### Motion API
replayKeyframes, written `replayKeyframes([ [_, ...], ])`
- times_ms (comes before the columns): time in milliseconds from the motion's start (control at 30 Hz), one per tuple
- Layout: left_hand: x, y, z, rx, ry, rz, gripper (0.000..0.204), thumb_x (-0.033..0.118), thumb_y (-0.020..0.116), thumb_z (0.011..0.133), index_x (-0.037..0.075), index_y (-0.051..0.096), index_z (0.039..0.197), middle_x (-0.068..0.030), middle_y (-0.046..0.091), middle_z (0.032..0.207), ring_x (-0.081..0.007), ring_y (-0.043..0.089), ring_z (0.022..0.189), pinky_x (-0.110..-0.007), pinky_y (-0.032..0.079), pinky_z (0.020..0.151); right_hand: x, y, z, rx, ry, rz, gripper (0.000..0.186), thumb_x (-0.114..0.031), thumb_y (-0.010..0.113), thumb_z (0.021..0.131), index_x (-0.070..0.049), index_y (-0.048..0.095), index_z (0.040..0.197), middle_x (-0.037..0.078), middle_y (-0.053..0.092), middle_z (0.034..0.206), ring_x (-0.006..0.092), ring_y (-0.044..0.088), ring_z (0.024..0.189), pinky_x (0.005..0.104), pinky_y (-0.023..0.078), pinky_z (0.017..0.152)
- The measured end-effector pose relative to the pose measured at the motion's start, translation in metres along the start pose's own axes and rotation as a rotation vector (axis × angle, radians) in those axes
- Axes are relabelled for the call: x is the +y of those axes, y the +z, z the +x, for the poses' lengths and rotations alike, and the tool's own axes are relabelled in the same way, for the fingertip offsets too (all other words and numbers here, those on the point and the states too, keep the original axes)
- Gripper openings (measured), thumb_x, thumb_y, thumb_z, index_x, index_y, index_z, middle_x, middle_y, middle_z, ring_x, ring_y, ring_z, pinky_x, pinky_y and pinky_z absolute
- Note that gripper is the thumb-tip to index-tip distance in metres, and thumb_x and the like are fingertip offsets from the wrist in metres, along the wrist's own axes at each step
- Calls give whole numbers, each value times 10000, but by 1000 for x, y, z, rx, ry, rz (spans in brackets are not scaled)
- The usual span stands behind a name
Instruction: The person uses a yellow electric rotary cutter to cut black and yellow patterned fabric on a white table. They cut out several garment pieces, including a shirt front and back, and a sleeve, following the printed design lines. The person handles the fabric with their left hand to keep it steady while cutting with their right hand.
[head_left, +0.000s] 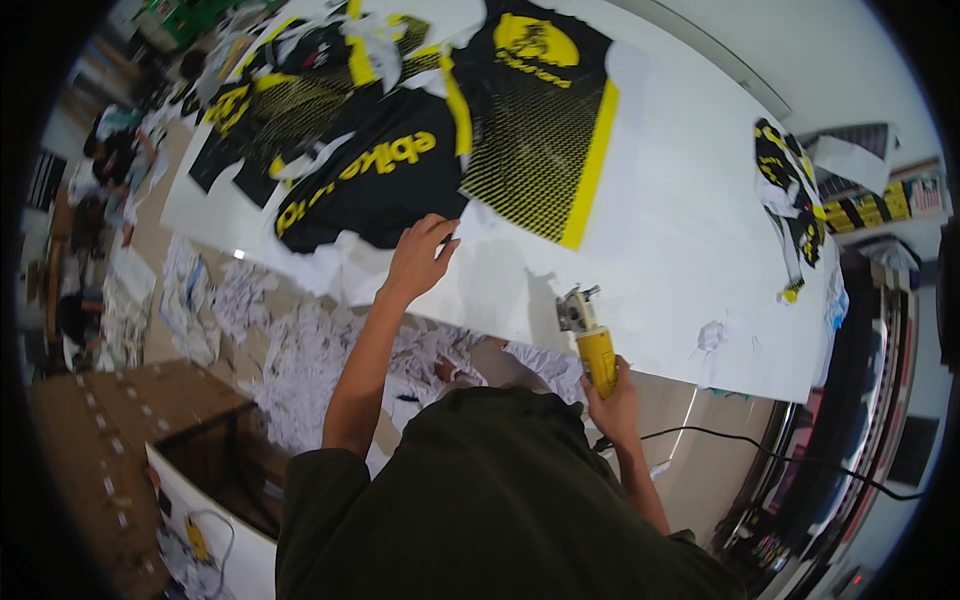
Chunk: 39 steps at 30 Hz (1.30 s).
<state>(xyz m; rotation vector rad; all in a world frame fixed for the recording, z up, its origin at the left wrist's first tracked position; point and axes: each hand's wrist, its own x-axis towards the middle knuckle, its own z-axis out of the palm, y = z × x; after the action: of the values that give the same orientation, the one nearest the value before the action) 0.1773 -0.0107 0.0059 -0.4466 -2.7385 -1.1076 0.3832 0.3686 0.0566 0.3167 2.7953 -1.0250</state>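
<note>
My right hand (613, 402) grips the yellow body of an electric cloth cutter (597, 358), its metal head and blade end pointing away over the near edge of the white table (660, 310). My left hand (420, 262) is over the table by the lower edge of a black fabric panel (375, 185) with yellow lettering. Its fingers are curled toward the thumb; a small dark bit shows between them, too small to make out. Just beyond lies a flat black garment panel (540, 130) with a yellow dotted fade and yellow side strip.
More black and yellow pieces (300, 100) heap at the far left. Printed scraps (790, 190) lie at the table's right end. White paper scraps (310, 370) cover the floor at left, near a brown carton (90, 450). A black cord (760, 437) trails right. Other people (115, 160) are at far left.
</note>
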Motion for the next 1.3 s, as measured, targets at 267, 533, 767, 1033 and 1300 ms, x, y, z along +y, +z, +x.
replayKeyframes([
  [267, 19, 64, 103, -117, 112, 211, 536, 287, 727, 960, 35, 585, 1411, -117, 537, 1373, -342, 547, 1228, -521, 436, 1004, -17, 5, 17, -34, 239, -58, 714, -309, 726, 928, 10, 405, 1481, 301, 647, 1298, 494, 658, 1143, 537, 538, 958],
  [533, 7, 118, 163, -460, -29, 378, 1091, 662, 727, 859, 109, 244, 1666, -289, 144, 1711, -553, 141, 1559, -651, 205, 1243, -31, 27, 30, 76, 263, -22, 737, -297, 699, 946, 45, 341, 1492, 359, 630, 1224, 544, 665, 1034, 562, 556, 876],
  [767, 13, 118, 179, -744, -72, 464, 1279, 724, 802, 738, 182, 153, 1698, -273, -6, 1737, -602, -8, 1555, -815, 91, 1162, -65, 50, 62, 153, 338, -7, 750, -289, 697, 950, 73, 312, 1483, 386, 612, 1141, 555, 665, 943, 586, 561, 789],
  [1033, 7, 121, 178, -795, -84, 469, 1312, 760, 779, 733, 192, 102, 1704, -272, -65, 1738, -605, -63, 1552, -833, 53, 1147, -79, 68, 85, 247, 351, -40, 721, -275, 689, 954, 64, 317, 1472, 387, 615, 1134, 568, 658, 941, 597, 555, 797],
  [1300, 7, 120, 180, -802, -103, 451, 1318, 742, 800, 730, 205, 94, 1705, -259, -65, 1742, -597, -67, 1555, -828, 52, 1153, -87, 63, 108, 216, 377, -18, 682, -273, 686, 954, 38, 320, 1439, 383, 621, 1121, 571, 654, 947, 607, 548, 802],
])
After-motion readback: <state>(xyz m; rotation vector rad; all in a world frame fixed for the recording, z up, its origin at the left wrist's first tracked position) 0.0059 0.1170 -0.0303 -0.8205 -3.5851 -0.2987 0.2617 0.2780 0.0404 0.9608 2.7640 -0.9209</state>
